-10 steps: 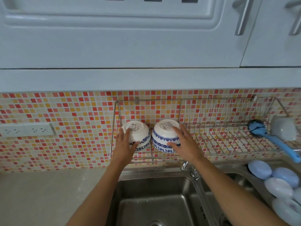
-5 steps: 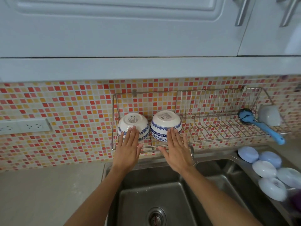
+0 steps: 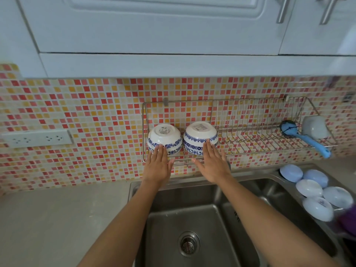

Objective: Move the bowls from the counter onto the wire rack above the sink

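Two round white bowls with blue flower bands sit upside down, side by side, at the left end of the shiny metal wire rack (image 3: 250, 132) on the tiled wall. The left bowl (image 3: 164, 137) and the right bowl (image 3: 200, 136) are very close to each other, and you can see their flat bottoms on top.

The left hand (image 3: 159, 166) is flat and open, with the fingers straight and together. Its fingertips (image 3: 160, 148) reach up over the lower edge of the left bowl. The grip is wide and holds nothing. The right hand (image 3: 212, 165) is flat and open too, with the thumb out to the side. Its fingertips (image 3: 208, 145) lie over the lower edge of the right bowl. This grip is also wide and holds nothing. I cannot tell if the fingers press on the bowls or just float in front of them.

At the far right end of the rack lies a blue brush with a long blue handle (image 3: 306, 137), and just beside it is a pale grey cup (image 3: 315, 127) on its side.

Under the rack is a steel sink (image 3: 192, 224) with a round drain. A pile of pale blue round bowls (image 3: 312, 189) sits upside down in the right part of the sink. The grey counter (image 3: 63, 218) is on the left, and a white wall socket strip (image 3: 36, 138) is on the tiles above it.
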